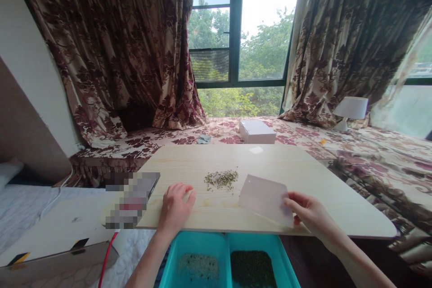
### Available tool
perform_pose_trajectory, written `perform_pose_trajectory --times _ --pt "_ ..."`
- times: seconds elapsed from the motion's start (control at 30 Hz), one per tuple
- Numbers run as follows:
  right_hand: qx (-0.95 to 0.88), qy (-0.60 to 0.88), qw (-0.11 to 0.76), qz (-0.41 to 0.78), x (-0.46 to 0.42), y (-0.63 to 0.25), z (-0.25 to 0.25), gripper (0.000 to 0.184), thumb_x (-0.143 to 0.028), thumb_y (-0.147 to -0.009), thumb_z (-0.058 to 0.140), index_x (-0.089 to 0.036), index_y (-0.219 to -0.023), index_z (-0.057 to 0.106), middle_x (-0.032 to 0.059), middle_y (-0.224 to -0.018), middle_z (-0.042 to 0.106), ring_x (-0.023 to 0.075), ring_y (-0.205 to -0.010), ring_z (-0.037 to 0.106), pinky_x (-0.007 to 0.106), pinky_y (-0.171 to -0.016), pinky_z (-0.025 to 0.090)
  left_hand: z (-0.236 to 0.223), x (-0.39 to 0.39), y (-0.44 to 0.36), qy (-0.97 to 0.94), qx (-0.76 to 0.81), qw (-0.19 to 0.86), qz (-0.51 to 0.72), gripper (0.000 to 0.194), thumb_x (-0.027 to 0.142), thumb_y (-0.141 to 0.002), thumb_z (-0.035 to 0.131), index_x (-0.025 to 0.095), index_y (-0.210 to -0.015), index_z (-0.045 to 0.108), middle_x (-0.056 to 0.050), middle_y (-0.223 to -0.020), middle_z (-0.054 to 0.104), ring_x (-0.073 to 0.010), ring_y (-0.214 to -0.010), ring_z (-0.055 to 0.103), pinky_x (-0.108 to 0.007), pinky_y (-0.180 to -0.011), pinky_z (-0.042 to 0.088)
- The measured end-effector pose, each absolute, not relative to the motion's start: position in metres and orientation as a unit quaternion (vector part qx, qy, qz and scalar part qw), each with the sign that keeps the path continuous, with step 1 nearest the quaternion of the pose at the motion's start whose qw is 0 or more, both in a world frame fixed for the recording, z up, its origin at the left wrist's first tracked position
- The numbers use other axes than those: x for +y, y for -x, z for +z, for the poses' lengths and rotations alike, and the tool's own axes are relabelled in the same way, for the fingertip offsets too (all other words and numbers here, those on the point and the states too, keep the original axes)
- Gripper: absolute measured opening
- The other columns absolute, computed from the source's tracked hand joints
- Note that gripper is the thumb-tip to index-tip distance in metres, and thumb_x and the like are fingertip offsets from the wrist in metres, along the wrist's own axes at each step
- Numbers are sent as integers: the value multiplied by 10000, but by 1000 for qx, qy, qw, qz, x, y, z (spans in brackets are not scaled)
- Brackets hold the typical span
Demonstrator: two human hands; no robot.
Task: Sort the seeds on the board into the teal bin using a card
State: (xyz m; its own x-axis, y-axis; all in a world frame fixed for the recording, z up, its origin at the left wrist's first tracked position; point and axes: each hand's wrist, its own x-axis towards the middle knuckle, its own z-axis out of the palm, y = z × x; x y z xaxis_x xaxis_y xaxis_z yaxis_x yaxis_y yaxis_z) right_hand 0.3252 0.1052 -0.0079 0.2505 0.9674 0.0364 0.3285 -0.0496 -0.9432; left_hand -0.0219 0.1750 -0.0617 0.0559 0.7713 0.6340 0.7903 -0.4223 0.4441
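My right hand (pixel 305 211) grips the right edge of a translucent plastic sheet (pixel 263 199), thumb on the upper face. The sheet is held over the table and has a small hole near its upper left corner. Left of it, small greenish beans (pixel 229 179) lie in a loose pile with some pale grains among them. My left hand (pixel 176 206) rests on the tabletop left of the pile, fingers loosely bent, thumb apart, holding nothing visible. Below the table's front edge is a turquoise two-part bin (pixel 227 261): pale grains (pixel 199 266) in the left compartment, dark green beans (pixel 253 267) in the right.
The pale wooden table (pixel 324 202) has rounded corners. A pixelated device (pixel 133 204) with a red cable (pixel 107 258) lies at its left edge. A white scrap (pixel 256 150) lies near the far edge. Behind stand a white box (pixel 258 132) and a lamp (pixel 351 110).
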Motion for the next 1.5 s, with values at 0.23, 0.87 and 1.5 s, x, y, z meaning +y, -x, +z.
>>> perform_pose_trajectory --times 0.23,0.87,1.5 --pt "-514 641 487 297 129 -329 -16 285 -429 -608 559 -170 -682 652 -2 -569 616 96 -354 482 245 -380 422 -63 176 22 725 -535 12 -433 150 312 -806 503 225 -770 620 -42 -841 675 -240 -913 582 -397 -875 444" --pt "-585 562 459 363 137 -316 3 290 -449 -644 624 -162 -678 652 6 -601 590 129 -558 527 249 -484 479 -60 174 20 720 -536 -6 -441 151 310 -801 509 220 -771 627 -43 -834 675 -238 -911 582 -400 -876 446" --pt "-681 456 322 474 200 -219 12 129 -93 -577 472 -154 -593 584 -38 -550 558 92 -543 506 209 -518 386 -40 164 28 552 -578 -275 -534 408 552 -778 518 184 -871 666 -63 -991 692 -259 -1045 586 -383 -961 410"
